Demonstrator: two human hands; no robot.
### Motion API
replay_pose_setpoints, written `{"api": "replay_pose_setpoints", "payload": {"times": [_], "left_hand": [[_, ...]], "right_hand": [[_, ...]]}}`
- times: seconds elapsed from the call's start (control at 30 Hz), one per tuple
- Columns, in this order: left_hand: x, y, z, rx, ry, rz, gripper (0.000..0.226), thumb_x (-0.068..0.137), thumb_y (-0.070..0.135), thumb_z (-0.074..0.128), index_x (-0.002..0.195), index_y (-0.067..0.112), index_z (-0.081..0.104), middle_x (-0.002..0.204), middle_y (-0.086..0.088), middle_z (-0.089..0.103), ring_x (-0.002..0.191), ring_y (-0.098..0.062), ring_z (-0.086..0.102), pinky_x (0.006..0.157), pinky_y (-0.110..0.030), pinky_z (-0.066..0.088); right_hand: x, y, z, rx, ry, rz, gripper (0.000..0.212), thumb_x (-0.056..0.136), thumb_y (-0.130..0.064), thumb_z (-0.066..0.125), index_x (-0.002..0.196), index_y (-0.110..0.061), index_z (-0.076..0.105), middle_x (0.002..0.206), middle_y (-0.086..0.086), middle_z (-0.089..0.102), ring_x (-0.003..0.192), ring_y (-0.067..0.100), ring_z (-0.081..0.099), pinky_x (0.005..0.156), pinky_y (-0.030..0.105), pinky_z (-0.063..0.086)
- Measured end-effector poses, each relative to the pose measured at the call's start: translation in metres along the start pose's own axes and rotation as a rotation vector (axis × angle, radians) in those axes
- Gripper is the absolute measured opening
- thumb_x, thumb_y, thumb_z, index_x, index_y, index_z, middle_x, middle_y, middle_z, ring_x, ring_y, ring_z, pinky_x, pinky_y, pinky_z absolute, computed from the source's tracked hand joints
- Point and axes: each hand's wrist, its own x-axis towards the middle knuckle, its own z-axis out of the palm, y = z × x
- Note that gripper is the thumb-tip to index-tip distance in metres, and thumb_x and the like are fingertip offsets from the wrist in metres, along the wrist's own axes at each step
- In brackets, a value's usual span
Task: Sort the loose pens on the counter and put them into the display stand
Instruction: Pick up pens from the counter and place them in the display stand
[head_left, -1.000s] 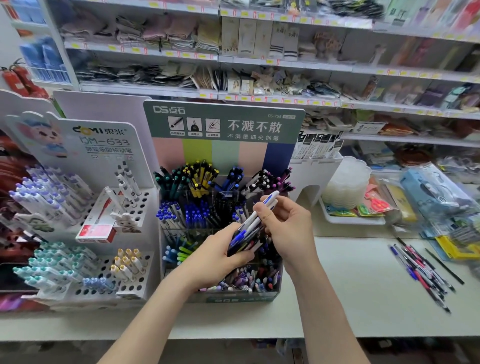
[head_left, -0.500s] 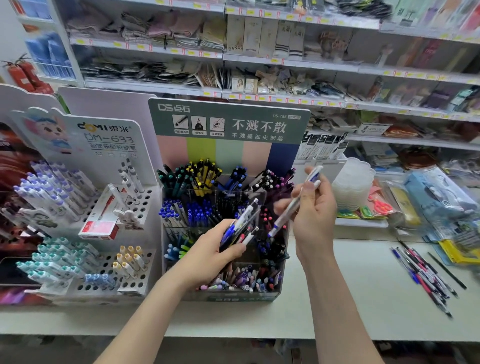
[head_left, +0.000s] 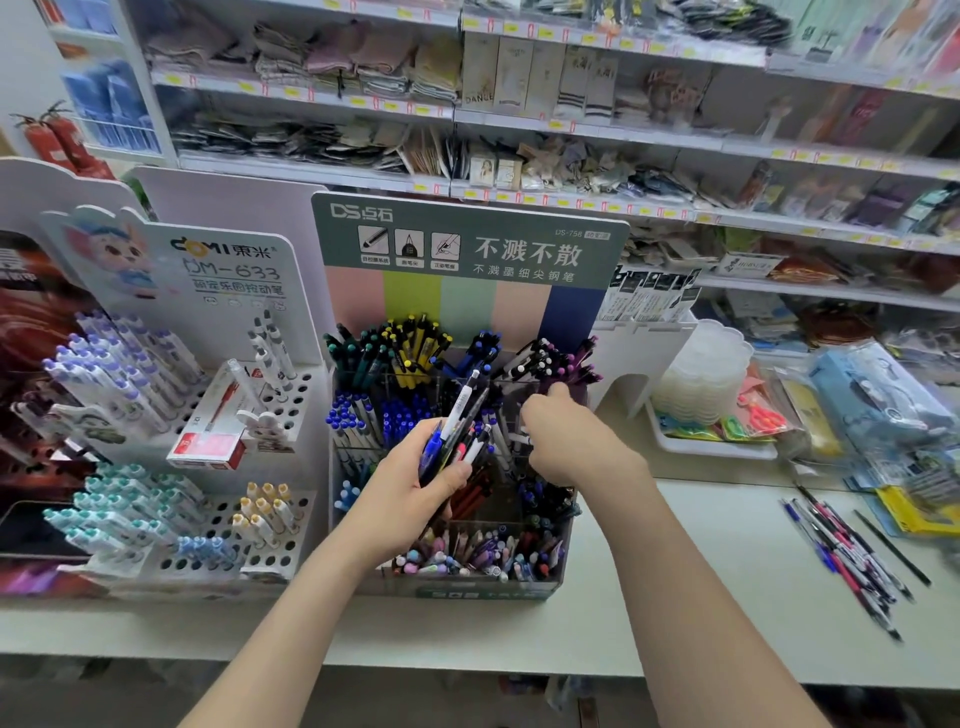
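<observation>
Display stand (head_left: 483, 590) before you on the table (head_left: 675, 597) is well stocked, yet loose pens (head_left: 847, 551) lie at your right, so you're partway. Your left hand (head_left: 410, 493) has its fingers grasping a mixed bundle (head_left: 457, 431); your right hand (head_left: 566, 436) reaches into the stand, and I cannot tell what its fingers hold. Its header (head_left: 467, 244) reads "DS-758 不溅不散"; the neighbouring rack (head_left: 228, 260), "DOMI DM-633".

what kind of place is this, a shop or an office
Most likely a stationery or general shop: a branded display stand full of pens on the counter, and shelves behind carrying packaged goods with yellow price tags.
</observation>
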Motion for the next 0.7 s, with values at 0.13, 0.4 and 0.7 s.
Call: {"api": "replay_pose_setpoints", "payload": {"times": [0.13, 0.4, 0.7], "left_hand": [[-0.002, 0.003, 0.003, -0.032, 0.010, -0.016, 0.037, 0.105, 0.030, 0.066, 0.139, 0.039, 0.054, 0.113, 0.012, 0.073, 0.091, -0.025, 0.074, 0.082, -0.035, 0.061], [-0.002, 0.005, 0.001, -0.067, 0.018, -0.028, 0.036, 0.105, 0.030, 0.066, 0.139, 0.036, 0.054, 0.104, 0.010, 0.073, 0.089, -0.030, 0.072, 0.081, -0.045, 0.063], [-0.002, 0.004, 0.005, -0.085, -0.002, -0.048, 0.029, 0.106, 0.031, 0.065, 0.132, 0.040, 0.055, 0.096, 0.004, 0.073, 0.071, -0.025, 0.070, 0.077, -0.051, 0.063]], "right_hand": [[0.011, -0.016, 0.002, -0.161, -0.034, -0.113, 0.021, 0.095, 0.007, 0.057, 0.102, -0.009, 0.045, 0.116, 0.019, 0.051, 0.090, 0.039, 0.057, 0.074, 0.044, 0.045], [0.021, -0.006, 0.003, -0.251, 0.066, -0.129, 0.021, 0.092, -0.002, 0.063, 0.109, -0.010, 0.054, 0.112, 0.014, 0.055, 0.099, 0.036, 0.062, 0.073, 0.041, 0.044], [0.026, 0.008, 0.003, -0.247, 0.101, -0.196, 0.019, 0.089, 0.000, 0.064, 0.097, -0.012, 0.052, 0.100, 0.008, 0.047, 0.081, 0.030, 0.049, 0.068, 0.039, 0.043]]}}
